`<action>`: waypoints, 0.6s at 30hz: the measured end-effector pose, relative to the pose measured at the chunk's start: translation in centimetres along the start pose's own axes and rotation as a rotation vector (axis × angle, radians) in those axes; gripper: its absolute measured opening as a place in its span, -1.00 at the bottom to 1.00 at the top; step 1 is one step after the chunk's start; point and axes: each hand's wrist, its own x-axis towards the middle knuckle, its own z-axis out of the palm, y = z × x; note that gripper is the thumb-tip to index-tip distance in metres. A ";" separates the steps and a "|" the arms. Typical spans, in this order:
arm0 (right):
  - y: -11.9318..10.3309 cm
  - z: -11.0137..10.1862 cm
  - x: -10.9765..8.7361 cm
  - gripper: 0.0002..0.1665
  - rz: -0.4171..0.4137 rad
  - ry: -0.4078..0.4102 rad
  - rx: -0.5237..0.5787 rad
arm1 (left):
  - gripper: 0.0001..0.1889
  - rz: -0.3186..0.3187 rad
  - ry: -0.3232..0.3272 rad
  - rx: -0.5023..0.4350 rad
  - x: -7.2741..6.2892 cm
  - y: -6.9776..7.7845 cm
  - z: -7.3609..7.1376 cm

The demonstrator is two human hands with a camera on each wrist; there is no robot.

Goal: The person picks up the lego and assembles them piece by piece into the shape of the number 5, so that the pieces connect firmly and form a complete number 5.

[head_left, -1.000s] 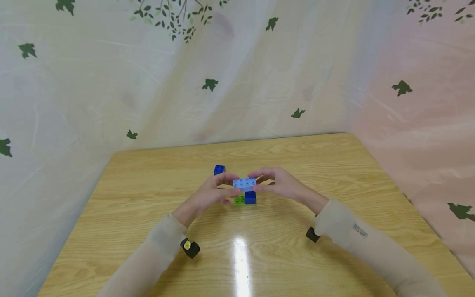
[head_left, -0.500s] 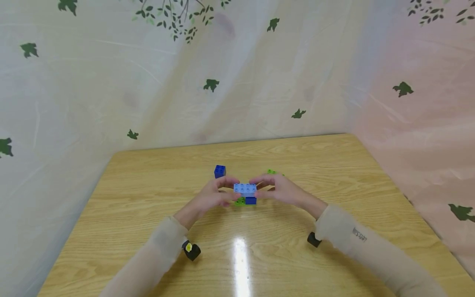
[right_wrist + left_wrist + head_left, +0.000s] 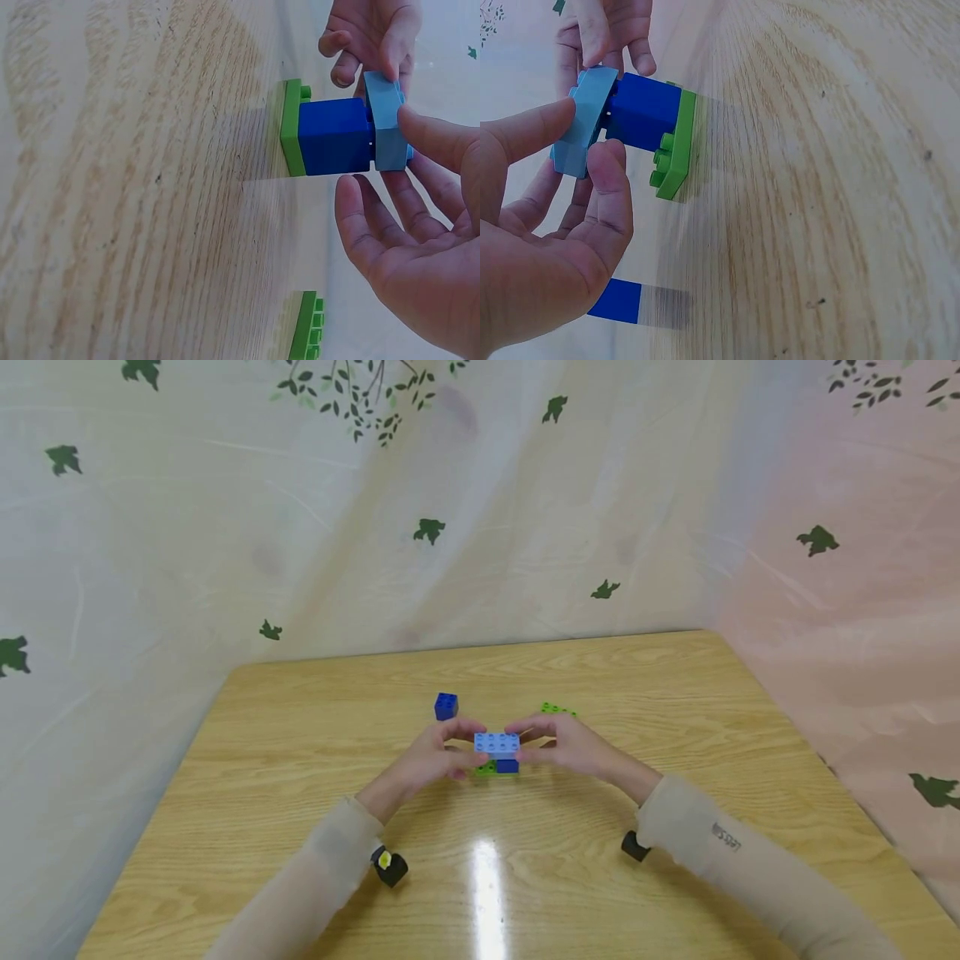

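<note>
A light blue building brick (image 3: pixel 497 745) is pinched at its left end by my left hand (image 3: pixel 422 763) and at its right end by my right hand (image 3: pixel 572 747). It sits over a dark blue brick (image 3: pixel 334 136), with a thin uneven gap showing between them, and looks slightly tilted in the left wrist view. That dark blue brick stands on the right part of a flat green brick (image 3: pixel 676 154) lying on the table. On the left, the green brick's studs are bare under the light blue overhang.
Behind my left hand stands another dark blue brick (image 3: pixel 446 706). A second flat green brick (image 3: pixel 558 709) lies behind my right hand, partly hidden by it. The wooden table (image 3: pixel 315 718) ends at a curtain (image 3: pixel 337 568) at the back.
Both hands have brought the light blue brick down onto the dark blue one, which it now mostly covers in the head view. The rear green brick has come into sight behind my right hand.
</note>
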 end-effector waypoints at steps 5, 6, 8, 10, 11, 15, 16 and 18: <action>-0.1 0.1 0.1 -0.47 0.001 -0.005 0.000 | -0.53 -0.006 0.008 0.005 0.1 -0.2 -0.1; -0.1 0.1 0.1 -0.47 0.003 -0.004 0.002 | -0.53 -0.008 0.010 0.005 0.1 -0.2 -0.1; 0.0 0.1 0.1 -0.46 0.002 -0.004 0.002 | -0.53 -0.007 0.010 0.003 0.1 -0.3 -0.1; 0.0 0.1 0.1 -0.46 -0.001 -0.002 -0.002 | -0.53 -0.008 0.010 0.001 0.2 -0.3 -0.1; 0.1 0.2 0.1 -0.47 -0.004 0.000 -0.002 | -0.53 -0.008 0.009 0.001 0.2 -0.3 -0.1; 0.2 0.2 0.2 -0.48 -0.014 0.004 -0.006 | -0.53 -0.011 0.004 -0.001 0.2 -0.3 -0.2; 0.2 0.2 0.2 -0.48 -0.017 0.004 -0.006 | -0.53 -0.012 0.003 -0.001 0.2 -0.3 -0.2; 0.2 0.2 0.2 -0.49 -0.022 0.004 -0.002 | -0.52 -0.017 -0.001 -0.007 0.2 -0.2 -0.2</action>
